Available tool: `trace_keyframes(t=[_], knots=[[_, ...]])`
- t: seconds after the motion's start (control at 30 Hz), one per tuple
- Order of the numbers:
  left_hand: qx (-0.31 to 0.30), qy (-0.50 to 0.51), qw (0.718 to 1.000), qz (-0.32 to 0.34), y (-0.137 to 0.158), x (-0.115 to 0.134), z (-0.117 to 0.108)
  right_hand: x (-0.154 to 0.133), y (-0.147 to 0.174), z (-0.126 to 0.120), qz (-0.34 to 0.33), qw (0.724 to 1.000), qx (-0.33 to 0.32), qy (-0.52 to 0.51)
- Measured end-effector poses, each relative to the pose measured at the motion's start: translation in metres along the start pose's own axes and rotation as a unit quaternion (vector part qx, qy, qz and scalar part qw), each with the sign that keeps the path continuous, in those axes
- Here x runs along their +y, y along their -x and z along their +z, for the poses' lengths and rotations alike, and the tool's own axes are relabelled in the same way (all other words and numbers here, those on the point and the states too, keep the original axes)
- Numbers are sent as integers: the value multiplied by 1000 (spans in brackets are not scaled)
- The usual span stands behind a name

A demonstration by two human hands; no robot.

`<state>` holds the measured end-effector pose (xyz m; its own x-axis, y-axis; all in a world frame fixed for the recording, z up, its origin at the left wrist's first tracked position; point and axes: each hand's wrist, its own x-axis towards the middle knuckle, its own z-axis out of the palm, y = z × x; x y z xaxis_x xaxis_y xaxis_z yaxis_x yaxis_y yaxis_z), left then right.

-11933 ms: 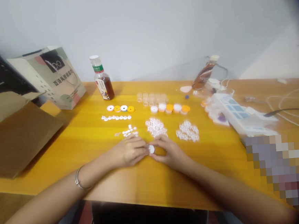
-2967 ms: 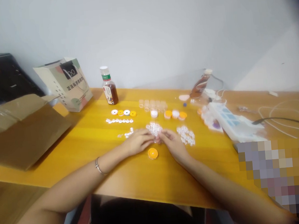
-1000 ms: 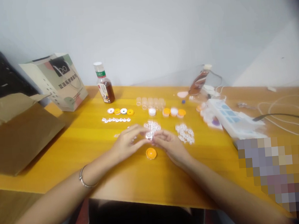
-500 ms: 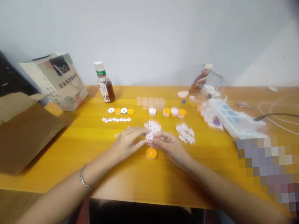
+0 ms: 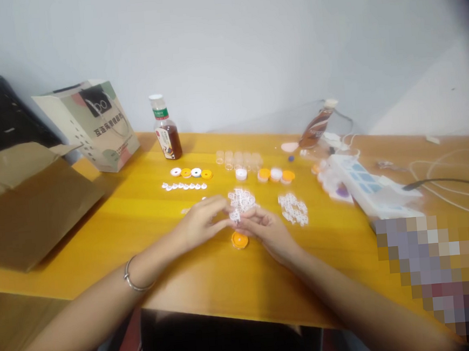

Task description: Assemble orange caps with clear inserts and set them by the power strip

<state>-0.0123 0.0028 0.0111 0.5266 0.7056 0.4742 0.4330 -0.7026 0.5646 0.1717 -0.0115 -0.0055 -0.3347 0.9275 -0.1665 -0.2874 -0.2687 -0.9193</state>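
Here, I am working with both hands over a wooden table [image 5: 202,286] whose orange-brown top is stretching back to a pale wall [image 5: 229,57]. On the left, a brown cardboard box [image 5: 38,212] is sitting in front of a printed paper bag [image 5: 96,127]; on the right, a white case with blue panels [image 5: 351,167] is lying aslant. Toward the back, an upright bottle [image 5: 168,140] is standing to the left, while a leaning bottle [image 5: 316,130] is tipping to the right. My left hand [image 5: 203,219] and my right hand [image 5: 266,230] are meeting almost tip to tip near the middle. Beyond them, a row of clear cups [image 5: 239,160] is running crosswise; one heap of white pieces [image 5: 242,197] is lying just behind my fingertips, and a second heap [image 5: 293,210] is spreading past my right knuckles. An orange cap [image 5: 240,241] is resting on my body's side of the fingertips, the right hand seemingly lying nearer to it; being round, it is showing no long axis. Smallest, a held white piece [image 5: 235,216] is sitting between both hands, just beyond that cap. My left thumb and forefinger are parting only slightly around its left side, and my right fingers are curling in, pinching its right; blur is hiding its long axis.
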Motion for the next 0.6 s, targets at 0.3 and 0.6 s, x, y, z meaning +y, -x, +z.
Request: trace_keyframes(t=[0.3,0.6], knots=[[2,5,1000,4,1,0,1,-1,0,0,-9,1000,11,18],[48,75,992,-87,1,3,7,-1,0,0,-3,1000,11,20]])
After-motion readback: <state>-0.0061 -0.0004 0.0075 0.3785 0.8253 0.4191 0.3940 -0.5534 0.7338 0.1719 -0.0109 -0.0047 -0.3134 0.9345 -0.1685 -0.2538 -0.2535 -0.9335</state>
